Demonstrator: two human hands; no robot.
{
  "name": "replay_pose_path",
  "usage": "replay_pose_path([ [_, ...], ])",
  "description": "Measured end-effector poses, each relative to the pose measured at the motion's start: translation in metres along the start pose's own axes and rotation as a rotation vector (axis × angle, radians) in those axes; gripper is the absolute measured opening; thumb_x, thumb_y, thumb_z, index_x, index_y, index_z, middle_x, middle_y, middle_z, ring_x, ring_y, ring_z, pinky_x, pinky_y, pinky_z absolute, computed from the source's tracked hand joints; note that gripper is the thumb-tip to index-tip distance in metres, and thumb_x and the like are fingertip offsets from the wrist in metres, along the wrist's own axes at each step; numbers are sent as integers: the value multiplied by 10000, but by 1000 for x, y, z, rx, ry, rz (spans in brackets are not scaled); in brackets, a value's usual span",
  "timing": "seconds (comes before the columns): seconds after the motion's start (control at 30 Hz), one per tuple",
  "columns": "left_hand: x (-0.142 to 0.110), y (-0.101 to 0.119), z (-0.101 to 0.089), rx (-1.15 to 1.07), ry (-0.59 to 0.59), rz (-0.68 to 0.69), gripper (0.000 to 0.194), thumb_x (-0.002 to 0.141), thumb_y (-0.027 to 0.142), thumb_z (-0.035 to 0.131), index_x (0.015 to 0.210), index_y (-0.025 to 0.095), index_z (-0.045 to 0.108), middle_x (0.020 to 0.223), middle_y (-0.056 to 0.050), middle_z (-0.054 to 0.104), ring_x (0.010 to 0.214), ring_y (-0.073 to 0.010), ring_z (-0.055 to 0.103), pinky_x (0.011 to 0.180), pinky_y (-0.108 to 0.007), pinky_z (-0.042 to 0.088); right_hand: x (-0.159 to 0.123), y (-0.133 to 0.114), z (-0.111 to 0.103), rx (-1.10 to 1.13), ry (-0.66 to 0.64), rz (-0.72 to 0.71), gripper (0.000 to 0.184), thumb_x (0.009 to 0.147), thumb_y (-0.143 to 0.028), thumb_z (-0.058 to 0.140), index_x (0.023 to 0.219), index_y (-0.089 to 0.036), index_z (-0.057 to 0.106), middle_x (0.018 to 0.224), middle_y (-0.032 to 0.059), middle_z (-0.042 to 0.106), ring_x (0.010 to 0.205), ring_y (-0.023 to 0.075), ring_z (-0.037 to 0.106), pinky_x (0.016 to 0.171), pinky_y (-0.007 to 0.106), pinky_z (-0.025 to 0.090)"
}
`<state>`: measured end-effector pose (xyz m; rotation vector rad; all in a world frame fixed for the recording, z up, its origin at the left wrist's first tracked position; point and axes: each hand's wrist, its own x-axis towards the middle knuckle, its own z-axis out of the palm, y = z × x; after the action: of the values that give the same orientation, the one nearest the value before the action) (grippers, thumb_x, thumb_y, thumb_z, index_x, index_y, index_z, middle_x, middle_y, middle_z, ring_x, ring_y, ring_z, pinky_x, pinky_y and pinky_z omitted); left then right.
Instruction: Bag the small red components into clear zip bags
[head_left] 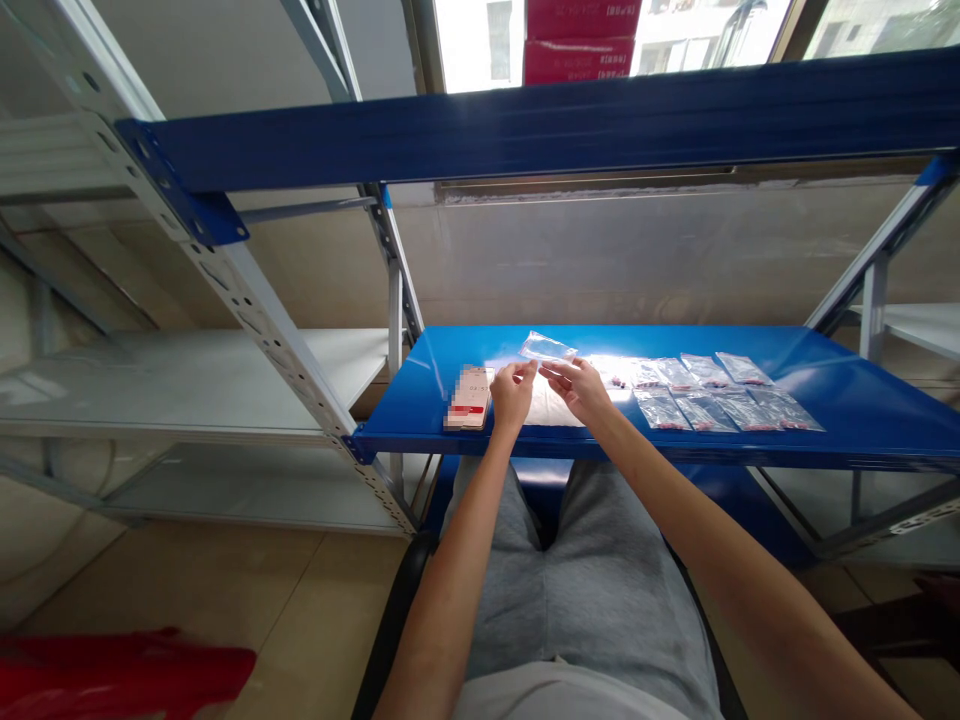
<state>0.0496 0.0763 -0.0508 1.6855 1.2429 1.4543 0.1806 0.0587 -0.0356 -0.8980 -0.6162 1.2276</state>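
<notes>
I hold a small clear plastic bag (547, 347) above the blue shelf (840, 420), pinched between both hands. My left hand (512, 393) grips its left edge with closed fingers. My right hand (579, 385) pinches its right side. Beneath my hands lies a pale stack of clear bags (551, 408). To the right, several small sealed bags (705, 395) with reddish bits inside lie in two rows.
A small stack of white and red cards or packets (469, 397) lies at the shelf's left end. A blue beam (525, 130) crosses overhead. White shelving (187, 380) stands to the left. A red object (112, 675) lies on the floor. My grey-trousered legs sit under the shelf.
</notes>
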Motion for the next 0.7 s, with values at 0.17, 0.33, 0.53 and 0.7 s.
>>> replay_pose_path([
  [0.17,18,3,1,-17,-13,-82,186,931,327,624,902,164,707,931,-94,766,840,-207,714,715,-281,537,6,9,5,-207,-37,-6,431,679,-213,820,982,-233,514,807,30,735,812,217,741,662,282,549],
  [0.33,62,-4,-8,12,-112,-135,140,956,254,575,942,159,677,870,-82,766,775,-175,720,704,-269,545,32,-1,3,-478,8,-111,447,686,-336,798,1040,-236,545,926,34,706,827,203,691,608,273,491],
  [0.53,110,-13,-12,105,-226,-197,127,939,242,656,985,131,696,856,-81,730,759,-175,700,750,-323,574,69,-4,15,-741,-17,-209,382,636,-107,721,968,-227,575,697,-36,628,641,156,620,553,239,446],
  [0.7,123,-23,-4,189,-119,-167,385,983,375,621,1309,171,599,1318,-118,609,1120,-243,637,938,-458,574,89,12,25,-779,34,-222,432,588,16,728,882,-240,540,607,-76,554,555,140,560,577,250,462],
])
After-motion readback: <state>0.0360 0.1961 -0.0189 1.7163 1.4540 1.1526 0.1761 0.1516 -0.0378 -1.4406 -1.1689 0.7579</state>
